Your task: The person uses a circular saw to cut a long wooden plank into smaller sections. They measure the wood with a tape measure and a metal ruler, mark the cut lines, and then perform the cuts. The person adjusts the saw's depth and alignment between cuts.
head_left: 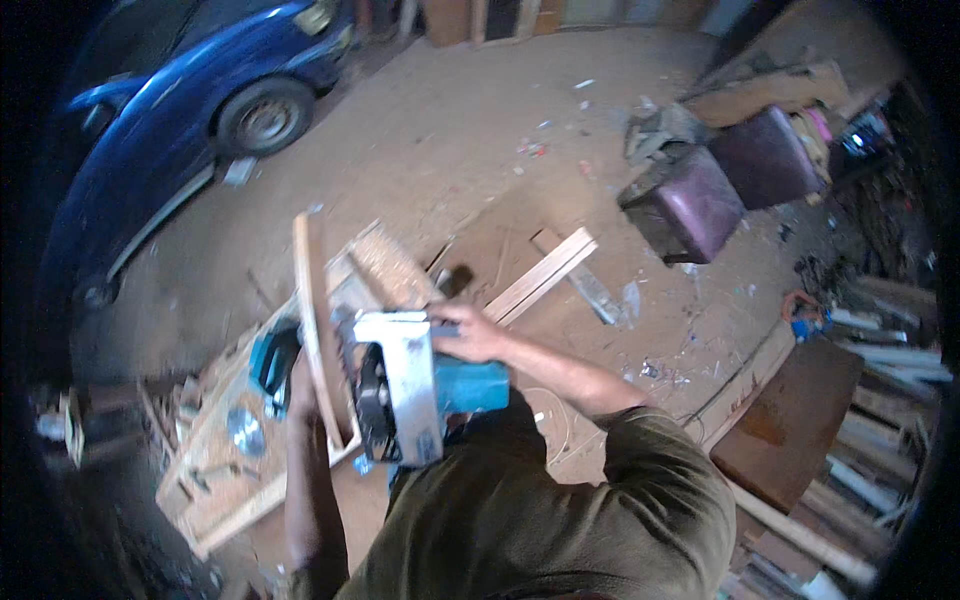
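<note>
In front of my body, a power tool [470,386] with a teal motor housing, a silver metal plate and black parts is tilted on its side; its exact kind is hard to tell. My right hand [468,332] is closed on the dark grip at its far end. Just left of the tool, a long pale wooden strip [312,305] points away from me. My left hand [302,388] holds this strip near its close end, with the fingers largely hidden. Beside that hand, a second teal tool [268,362] rests on the wooden workbench [225,505].
A clear plastic item [243,430] lies on the bench. Beyond it, a pale wooden beam [545,272] crosses another board on the dirt floor. A blue car [160,120] stands far left, purple padded seats [690,205] far right. Stacked timber [860,440] and a brown panel [795,420] lie right.
</note>
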`<state>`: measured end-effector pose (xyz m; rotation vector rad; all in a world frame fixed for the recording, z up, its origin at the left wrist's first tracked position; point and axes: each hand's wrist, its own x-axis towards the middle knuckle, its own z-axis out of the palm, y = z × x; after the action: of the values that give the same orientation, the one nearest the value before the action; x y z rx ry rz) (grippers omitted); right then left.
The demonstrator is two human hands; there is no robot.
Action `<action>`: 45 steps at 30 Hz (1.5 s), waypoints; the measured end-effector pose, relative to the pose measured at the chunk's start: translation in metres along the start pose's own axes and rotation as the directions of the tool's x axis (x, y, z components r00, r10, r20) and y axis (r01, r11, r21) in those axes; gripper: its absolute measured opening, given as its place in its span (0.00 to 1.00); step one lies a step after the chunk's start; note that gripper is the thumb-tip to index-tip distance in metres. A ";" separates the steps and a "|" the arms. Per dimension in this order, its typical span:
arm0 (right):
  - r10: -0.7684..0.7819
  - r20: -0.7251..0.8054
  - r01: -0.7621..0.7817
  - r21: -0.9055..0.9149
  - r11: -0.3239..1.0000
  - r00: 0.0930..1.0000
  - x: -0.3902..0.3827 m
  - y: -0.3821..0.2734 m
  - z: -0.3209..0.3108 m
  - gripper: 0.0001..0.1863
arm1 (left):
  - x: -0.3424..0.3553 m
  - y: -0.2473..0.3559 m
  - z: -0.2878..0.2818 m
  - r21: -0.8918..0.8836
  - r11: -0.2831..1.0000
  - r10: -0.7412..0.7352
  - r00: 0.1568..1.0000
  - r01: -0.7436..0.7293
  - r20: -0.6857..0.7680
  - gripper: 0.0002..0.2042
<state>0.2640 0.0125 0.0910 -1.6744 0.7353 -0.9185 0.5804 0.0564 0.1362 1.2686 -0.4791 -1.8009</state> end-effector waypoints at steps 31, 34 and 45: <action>0.114 0.597 -0.608 0.779 0.154 0.794 0.023 0.027 0.006 0.17 | 0.004 -0.031 -0.057 0.174 0.956 0.223 0.970 -0.236 0.092 0.23; 0.117 0.581 -0.592 0.796 0.123 0.806 0.020 0.018 0.007 0.18 | 0.008 -0.033 -0.059 -0.033 0.988 0.149 0.987 -0.148 0.052 0.24; 0.224 0.255 -0.310 0.377 0.873 0.941 0.017 0.000 -0.007 0.25 | 0.002 -0.028 -0.020 0.089 0.976 0.206 0.976 -0.199 -0.070 0.20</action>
<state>0.2668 -0.0053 0.0955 -1.2302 0.5685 -0.6371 0.5858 0.0737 0.1071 1.2922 -0.6197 -1.5686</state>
